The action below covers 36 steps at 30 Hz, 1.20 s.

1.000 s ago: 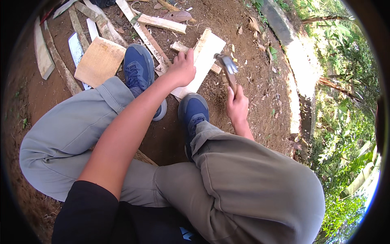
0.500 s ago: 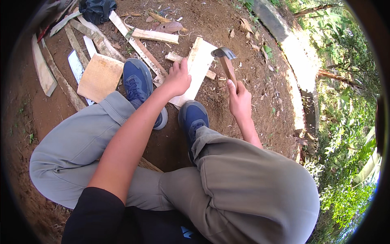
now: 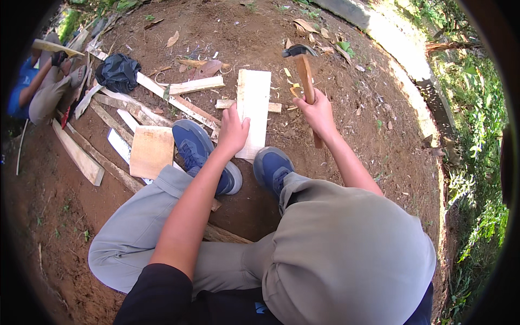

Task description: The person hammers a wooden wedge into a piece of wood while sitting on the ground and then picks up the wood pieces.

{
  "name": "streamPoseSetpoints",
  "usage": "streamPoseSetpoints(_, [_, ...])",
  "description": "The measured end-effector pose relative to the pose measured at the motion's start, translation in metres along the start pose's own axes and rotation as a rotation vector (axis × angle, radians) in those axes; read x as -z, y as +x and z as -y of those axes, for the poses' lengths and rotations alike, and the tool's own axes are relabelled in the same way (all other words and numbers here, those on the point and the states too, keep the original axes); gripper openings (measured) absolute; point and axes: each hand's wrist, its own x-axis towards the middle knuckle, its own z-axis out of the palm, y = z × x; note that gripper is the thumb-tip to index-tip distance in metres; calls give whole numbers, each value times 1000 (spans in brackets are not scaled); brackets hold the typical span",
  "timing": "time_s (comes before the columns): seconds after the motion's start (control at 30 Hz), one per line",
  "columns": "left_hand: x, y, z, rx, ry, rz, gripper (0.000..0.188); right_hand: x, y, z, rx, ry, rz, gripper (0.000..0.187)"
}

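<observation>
A pale, flat wooden board lies in front of my shoes, across a narrow wooden strip whose ends stick out on both sides. My left hand grips the board's left edge, its fingertips partly hidden. To the right of the board, my right hand is wrapped around the wooden handle of a claw hammer. The dark metal head points away from me, above the ground and apart from the board.
Wood offcuts, a square wooden piece and a black plastic bag lie on the soil to the left. Another person sits at the far left holding a wooden piece. A concrete edge and plants border the right.
The view has shifted, bringing the other person in at the left. The board now lies straighter ahead of me, and my right hand holds the hammer lower along its handle, nearer the head.
</observation>
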Motion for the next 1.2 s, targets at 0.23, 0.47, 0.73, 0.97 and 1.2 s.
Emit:
streamPoseSetpoints(0.23, [17, 2, -11, 98, -19, 26, 64, -47, 46, 21, 99, -67, 113, 45])
streamPoseSetpoints(0.47, [17, 5, -17, 171, -75, 10, 59, -74, 58, 16, 63, -40, 51, 34])
streamPoseSetpoints(0.73, [25, 4, -8, 88, -169, -45, 58, -70, 55, 32, -178, 500, 126, 52])
streamPoseSetpoints(0.97, [26, 0, -23, 107, -305, -105, 96, -85, 41, 60, -268, 721, 200, 57])
streamPoseSetpoints(1.2, [37, -9, -17, 287, -339, -218, 109, -92, 38, 76, -31, 699, 392, 58])
